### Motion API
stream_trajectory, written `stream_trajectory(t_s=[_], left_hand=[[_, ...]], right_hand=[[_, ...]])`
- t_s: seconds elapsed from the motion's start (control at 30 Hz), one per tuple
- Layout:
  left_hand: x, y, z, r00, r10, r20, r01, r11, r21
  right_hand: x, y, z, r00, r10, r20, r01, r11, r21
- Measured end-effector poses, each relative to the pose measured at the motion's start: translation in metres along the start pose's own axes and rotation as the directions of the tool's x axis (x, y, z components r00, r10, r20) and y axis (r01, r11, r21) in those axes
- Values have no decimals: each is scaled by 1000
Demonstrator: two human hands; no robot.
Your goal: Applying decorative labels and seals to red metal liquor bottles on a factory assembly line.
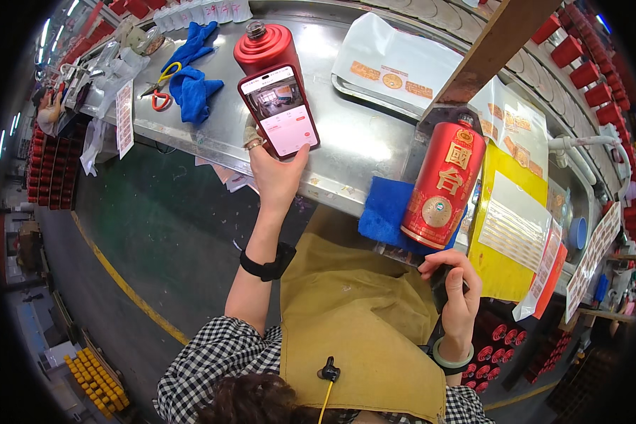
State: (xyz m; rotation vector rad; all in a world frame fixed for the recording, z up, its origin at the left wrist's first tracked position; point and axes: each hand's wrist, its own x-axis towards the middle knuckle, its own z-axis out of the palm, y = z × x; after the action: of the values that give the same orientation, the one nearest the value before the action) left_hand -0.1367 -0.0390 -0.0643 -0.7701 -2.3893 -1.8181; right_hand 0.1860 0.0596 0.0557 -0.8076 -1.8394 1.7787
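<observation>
Plainly, the left hand (279, 169) grips a phone (287, 120) over the counter (350, 155), partly hiding a red bottle (267, 48); scissors (162, 101) and blue cloths (194, 93) lie leftward. The right hand (461, 288), loosely curled, is just below a gold-marked bottle (445, 180), near a wooden post (484, 53).

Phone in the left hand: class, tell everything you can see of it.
The phone is a slim, round-cornered rectangle with a dark red rim. Its lit screen shows a photo-like image near the top, pale pinkish areas and small red marks below. Its top end slants leftward, screen facing the camera, above the metal table. The left hand grips its lower end; contact with the red bottle behind is unclear.
</observation>
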Motion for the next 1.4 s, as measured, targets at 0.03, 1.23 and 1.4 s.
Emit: stream_trajectory(t_s=[0.03, 1.23, 1.4], left_hand=[[0, 2, 1, 1000, -1, 0, 1, 1000, 1], [-1, 9, 6, 998, -50, -38, 55, 990, 127], [-1, 11, 8, 998, -46, -31, 48, 997, 65]], right_hand=[[0, 0, 0, 1000, -2, 8, 2, 1000, 4], [1, 3, 1, 1000, 7, 27, -8, 1000, 13], [-3, -15, -9, 964, -266, -23, 267, 961, 76]])
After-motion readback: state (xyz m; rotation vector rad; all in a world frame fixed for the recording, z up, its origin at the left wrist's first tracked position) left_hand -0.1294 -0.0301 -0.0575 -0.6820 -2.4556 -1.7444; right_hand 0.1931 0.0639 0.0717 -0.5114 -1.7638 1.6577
